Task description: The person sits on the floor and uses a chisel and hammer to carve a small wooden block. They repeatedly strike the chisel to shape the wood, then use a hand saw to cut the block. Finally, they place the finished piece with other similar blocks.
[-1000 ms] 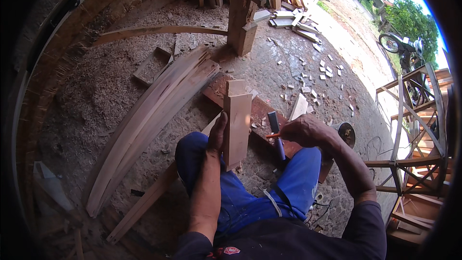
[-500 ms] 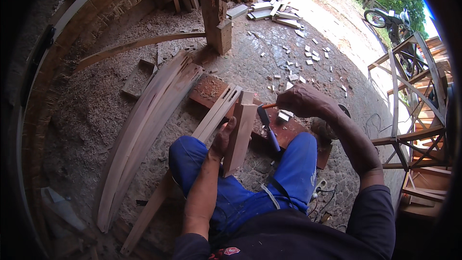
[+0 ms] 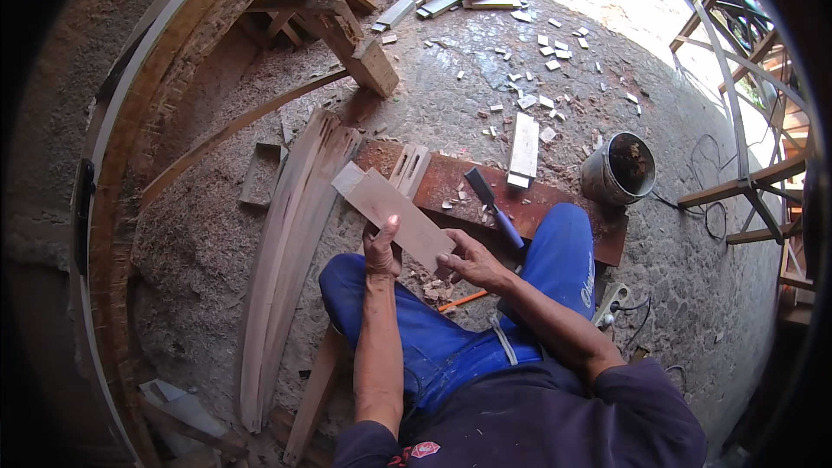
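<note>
A rough concrete floor (image 3: 555, 95), strewn with sawdust and small wood offcuts, carries everything here. A bundle of long curved wooden strips (image 3: 290, 251) lies along its left part, running from the middle toward the near edge. Beside them, across the middle of the floor, lies a broad reddish plank (image 3: 537, 199), just beyond the person's blue-trousered knees. A short pale wood block (image 3: 523, 147) rests across the plank's far edge, and a grey bucket (image 3: 618, 169) stands on the floor at the plank's right end. A chisel with a blue handle (image 3: 494, 208) lies released on the plank, near the right knee. The flat pale board (image 3: 394, 212) is held up over the knees and the plank's near edge, tilted. The left hand (image 3: 381, 247) grasps it from below, fingers clenched round its near edge, thumb on its face. The right hand (image 3: 468, 262) pinches the board's lower right corner.
</note>
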### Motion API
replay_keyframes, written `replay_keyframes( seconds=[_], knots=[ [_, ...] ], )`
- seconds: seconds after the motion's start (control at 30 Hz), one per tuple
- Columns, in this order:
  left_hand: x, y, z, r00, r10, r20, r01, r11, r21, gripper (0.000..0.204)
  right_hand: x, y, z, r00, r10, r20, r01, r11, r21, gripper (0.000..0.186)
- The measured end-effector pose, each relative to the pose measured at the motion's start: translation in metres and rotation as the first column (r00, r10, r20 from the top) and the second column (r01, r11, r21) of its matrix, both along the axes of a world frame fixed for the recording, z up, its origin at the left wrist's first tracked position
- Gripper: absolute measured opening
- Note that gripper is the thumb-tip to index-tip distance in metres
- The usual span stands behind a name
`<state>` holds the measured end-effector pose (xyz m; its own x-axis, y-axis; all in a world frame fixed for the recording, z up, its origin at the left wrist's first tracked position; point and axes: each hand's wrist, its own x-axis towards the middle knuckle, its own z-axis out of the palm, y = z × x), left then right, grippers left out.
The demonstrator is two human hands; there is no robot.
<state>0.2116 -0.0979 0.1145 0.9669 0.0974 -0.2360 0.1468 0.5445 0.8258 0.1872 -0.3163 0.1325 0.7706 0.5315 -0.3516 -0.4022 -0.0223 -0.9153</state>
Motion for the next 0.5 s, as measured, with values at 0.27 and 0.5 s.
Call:
replay_keyframes(
  seconds=[0.27,0.5],
  knots=[
    [0.011,0.036,0.016,0.994,0.100,0.044,-0.107,0.971,0.213,0.056,-0.029,-0.161,-0.022,0.683,-0.474,0.556,0.686,0.678,-0.264,0.038],
    [0.064,0.042,0.040,0.972,0.230,0.056,-0.235,0.912,0.337,0.066,-0.179,-0.343,-0.093,0.526,-0.813,0.250,0.615,0.160,-0.772,0.032]
  ],
)
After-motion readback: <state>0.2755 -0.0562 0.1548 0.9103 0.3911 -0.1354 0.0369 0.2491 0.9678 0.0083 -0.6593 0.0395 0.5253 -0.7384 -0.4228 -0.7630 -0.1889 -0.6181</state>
